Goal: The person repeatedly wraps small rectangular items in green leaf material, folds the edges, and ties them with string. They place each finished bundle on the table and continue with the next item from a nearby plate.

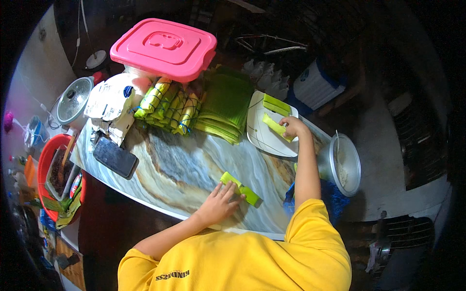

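My left hand lies over a small folded banana-leaf parcel on the marbled tabletop, its fingers holding the parcel against the surface. Part of that parcel is hidden under the fingers. At the right side of the table, my right hand grips a light green leaf parcel by its right end, over a white square plate. Another leaf parcel lies along the plate's far edge.
Stacked leaf sheets and string-tied leaf bundles occupy the far side, near a pink-lidded container. A phone lies at left beside a white packet. A metal pot stands right; a red basin sits left.
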Demonstrator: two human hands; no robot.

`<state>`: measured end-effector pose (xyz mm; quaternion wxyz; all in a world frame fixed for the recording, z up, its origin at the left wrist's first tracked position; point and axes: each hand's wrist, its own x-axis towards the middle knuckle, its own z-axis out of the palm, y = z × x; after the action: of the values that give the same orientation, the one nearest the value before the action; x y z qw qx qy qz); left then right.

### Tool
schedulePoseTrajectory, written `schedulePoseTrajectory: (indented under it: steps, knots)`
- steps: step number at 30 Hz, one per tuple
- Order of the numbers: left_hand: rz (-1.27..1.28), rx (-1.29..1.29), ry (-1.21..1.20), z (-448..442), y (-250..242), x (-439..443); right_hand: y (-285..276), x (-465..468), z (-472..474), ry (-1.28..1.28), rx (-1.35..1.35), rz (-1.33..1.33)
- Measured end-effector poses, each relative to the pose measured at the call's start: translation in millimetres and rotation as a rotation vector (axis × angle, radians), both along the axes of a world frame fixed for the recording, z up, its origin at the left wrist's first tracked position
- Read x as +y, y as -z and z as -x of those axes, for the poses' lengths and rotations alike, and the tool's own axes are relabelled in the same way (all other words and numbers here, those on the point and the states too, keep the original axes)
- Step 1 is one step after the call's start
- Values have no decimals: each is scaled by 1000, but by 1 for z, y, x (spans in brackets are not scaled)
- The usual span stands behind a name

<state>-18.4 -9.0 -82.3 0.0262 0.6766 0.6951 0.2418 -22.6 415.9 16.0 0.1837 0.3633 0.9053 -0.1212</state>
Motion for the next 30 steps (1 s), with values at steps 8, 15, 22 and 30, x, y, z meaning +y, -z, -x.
schedulePoseTrajectory:
  steps: [8,15,22,30]
  knots:
    - [17,12,11,2,-2,-2,-4,-60,19,-287,-108,-245]
    - [-46,7,-7,2,-6,-3,-2,-75,28,-418,41,-446]
    - [19,20,-7,0,-2,-1,16,-28,40,-557,117,-408]
    - [7,25,-5,0,3,-1,14,-11,58,-775,131,-176]
